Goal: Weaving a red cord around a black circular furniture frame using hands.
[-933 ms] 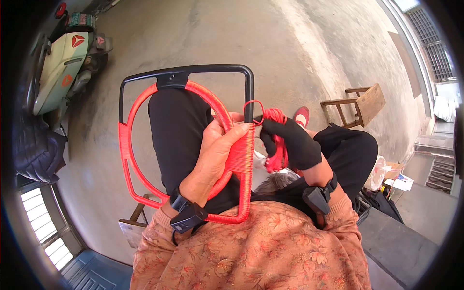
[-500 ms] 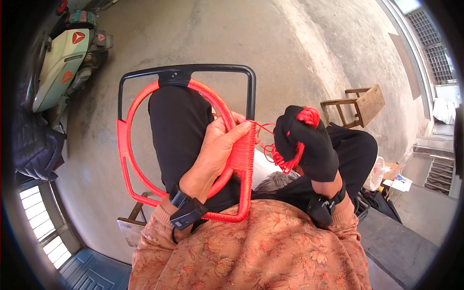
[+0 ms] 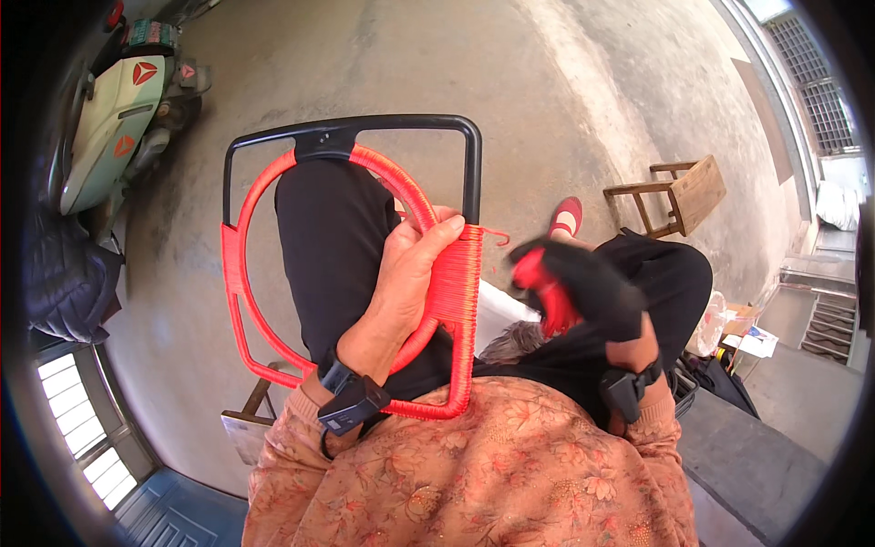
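Item: black metal frame (image 3: 471,155) with a round hoop, partly wound in red cord (image 3: 460,301), lay across the seated person's lap, upright edge toward the body. The left hand (image 3: 406,283), bare, gripped the wrapped bar, fingers curled close together over the cord. The right hand (image 3: 583,283) (black-gloved, blurred) clutched a bundle of red cord just beside the frame; finger positions could not be told. Nearby: a wooden stool (image 3: 679,191), a parked scooter (image 3: 109,128).
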The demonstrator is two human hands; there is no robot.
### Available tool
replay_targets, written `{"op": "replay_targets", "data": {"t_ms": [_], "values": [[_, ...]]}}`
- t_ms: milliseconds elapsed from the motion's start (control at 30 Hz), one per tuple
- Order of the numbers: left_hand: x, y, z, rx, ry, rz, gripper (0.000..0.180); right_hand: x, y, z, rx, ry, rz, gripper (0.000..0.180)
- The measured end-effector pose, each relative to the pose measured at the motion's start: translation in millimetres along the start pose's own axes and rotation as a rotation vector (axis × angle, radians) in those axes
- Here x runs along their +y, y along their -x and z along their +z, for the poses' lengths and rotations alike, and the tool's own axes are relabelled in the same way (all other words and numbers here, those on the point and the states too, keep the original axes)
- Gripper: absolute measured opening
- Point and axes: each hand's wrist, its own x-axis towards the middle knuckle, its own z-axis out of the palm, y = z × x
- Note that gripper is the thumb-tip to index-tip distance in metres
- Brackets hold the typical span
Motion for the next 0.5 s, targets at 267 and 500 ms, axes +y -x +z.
{"op": "replay_targets", "data": {"t_ms": [267, 500], "values": [[-6.4, -1.8, 5.5, 0.105, -0.129, 0.135, 0.035, 28.7, -86.2, 34.5, -0.096, -0.200, -0.122, 0.043], [0.9, -0.3, -2.9, -0.001, -0.031, -0.041, 0.024, -2.9, -89.0, 27.9, 0.228, 0.039, -0.409, 0.052]]}}
